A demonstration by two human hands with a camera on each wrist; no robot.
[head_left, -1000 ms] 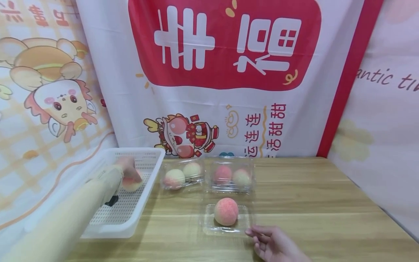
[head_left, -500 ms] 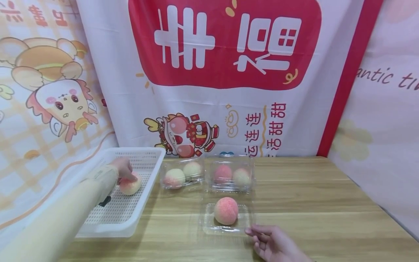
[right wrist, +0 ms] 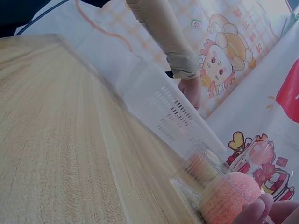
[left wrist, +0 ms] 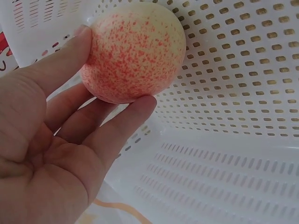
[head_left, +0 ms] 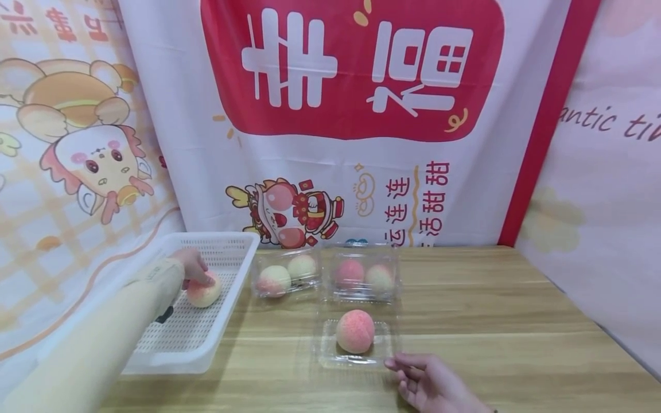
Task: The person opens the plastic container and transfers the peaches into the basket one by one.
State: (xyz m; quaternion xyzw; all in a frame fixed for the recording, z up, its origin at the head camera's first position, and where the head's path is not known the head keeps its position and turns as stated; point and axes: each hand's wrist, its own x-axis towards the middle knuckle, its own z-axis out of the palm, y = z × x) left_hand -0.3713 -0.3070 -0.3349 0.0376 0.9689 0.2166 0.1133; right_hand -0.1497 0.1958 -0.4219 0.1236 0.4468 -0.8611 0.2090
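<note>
Over the white basket [head_left: 206,350], my left hand [head_left: 192,265] pinches a speckled pink-and-cream peach [left wrist: 135,53] between thumb and fingers; the perforated floor shows close beside it. On the table, a clear plastic clamshell box [head_left: 330,358] lies open with one pink peach [head_left: 355,331] in its near half. My right hand [head_left: 431,378] is at that box's near right corner, thumb and fingertip pinching the edge, the other fingers loosely curled. In the right wrist view its fingertips [right wrist: 254,212] overlap the pink peach.
Behind the open box stands a clear box [head_left: 364,298] with two peaches, and left of it another clear box [head_left: 296,289] with two more. A printed cloth [head_left: 361,155] hangs behind the wooden table [head_left: 490,321].
My left hand has shifted slightly left and settled on the peach in the basket, now more in sight. My right hand stays at the box corner.
</note>
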